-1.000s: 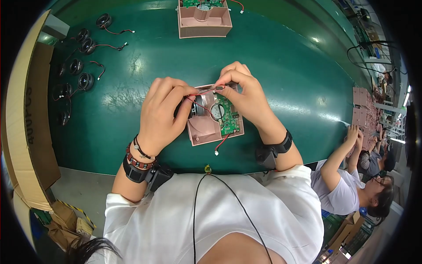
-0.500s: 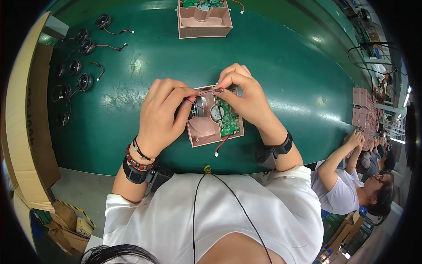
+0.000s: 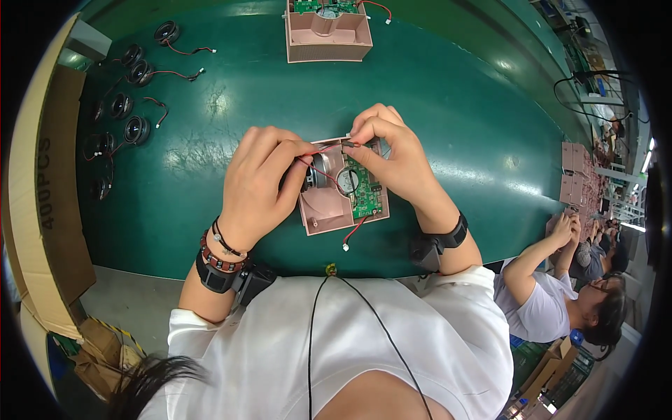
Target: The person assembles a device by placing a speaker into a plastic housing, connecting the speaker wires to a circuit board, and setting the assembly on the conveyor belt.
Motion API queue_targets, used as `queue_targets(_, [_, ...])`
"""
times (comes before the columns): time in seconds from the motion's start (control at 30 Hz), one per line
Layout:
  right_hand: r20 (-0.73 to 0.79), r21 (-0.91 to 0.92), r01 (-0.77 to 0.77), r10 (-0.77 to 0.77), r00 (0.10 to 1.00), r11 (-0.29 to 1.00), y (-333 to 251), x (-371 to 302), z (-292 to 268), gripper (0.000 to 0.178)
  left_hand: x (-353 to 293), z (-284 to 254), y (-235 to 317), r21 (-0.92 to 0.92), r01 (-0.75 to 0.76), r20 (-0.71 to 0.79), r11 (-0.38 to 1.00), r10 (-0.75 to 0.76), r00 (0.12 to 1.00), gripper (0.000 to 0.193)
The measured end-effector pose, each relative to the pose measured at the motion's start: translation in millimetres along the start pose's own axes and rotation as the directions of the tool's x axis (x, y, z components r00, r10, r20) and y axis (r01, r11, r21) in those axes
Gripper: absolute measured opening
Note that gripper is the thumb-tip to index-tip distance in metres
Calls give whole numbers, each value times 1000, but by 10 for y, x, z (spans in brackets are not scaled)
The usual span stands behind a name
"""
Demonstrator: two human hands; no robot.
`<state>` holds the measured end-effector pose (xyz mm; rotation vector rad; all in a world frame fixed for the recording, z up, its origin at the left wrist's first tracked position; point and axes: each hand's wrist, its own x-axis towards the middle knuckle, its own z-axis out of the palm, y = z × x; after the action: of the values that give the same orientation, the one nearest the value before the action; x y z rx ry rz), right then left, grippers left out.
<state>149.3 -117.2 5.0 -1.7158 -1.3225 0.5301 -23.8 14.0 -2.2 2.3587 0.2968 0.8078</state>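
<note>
In front of me on the green table lies an open pink plastic housing (image 3: 327, 222). Its right part holds a green circuit board (image 3: 367, 196) with a round silvery part (image 3: 347, 180) beside it. A round speaker (image 3: 319, 172) sits at the housing's left side, partly covered by my left hand (image 3: 262, 175). That hand pinches the speaker's red and black wire (image 3: 323, 149) between thumb and forefinger. My right hand (image 3: 390, 148) grips the dark sleeved end of the same wire above the board's far edge; its tip is hidden by the fingers. A short red lead with a white plug (image 3: 346, 246) hangs out over the near edge.
Several loose speakers (image 3: 136, 130) with wired plugs lie at the left. Another pink housing (image 3: 329, 50) stands at the far side. A cardboard box (image 3: 66, 175) borders the left edge. At the right, a co-worker (image 3: 539, 294) sits near stacked pink housings (image 3: 574, 171).
Both hands keep their hold on the wire, with only a slight shift of the fingers. The view has moved a little; the housing stays in place.
</note>
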Motion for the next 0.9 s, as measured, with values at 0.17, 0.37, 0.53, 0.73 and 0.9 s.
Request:
queue_targets(0.17, [-23, 42, -36, 37, 999, 998, -2, -23, 6, 13, 6, 7, -3, 4, -7, -8, 1000, 7, 1000, 13])
queue_targets(0.37, [-78, 31, -53, 55, 995, 998, -63, -44, 40, 13, 6, 11, -19, 4, -13, -12, 1000, 14, 1000, 13])
queue_targets(0.53, [-124, -1, -49, 48, 991, 999, -116, -75, 93, 12, 9, 15, -9, -2, 2, -11, 1000, -2, 1000, 13])
queue_targets(0.73, [-172, 112, -116, 135, 976, 987, -123, -96, 134, 9, 9, 20, -7, 3, 2, -15, 1000, -2, 1000, 14])
queue_targets(0.9, [-197, 101, -125, 143, 970, 987, -96, -122, 161, 7, 3, 20, -7, -7, 6, -8, 1000, -6, 1000, 14])
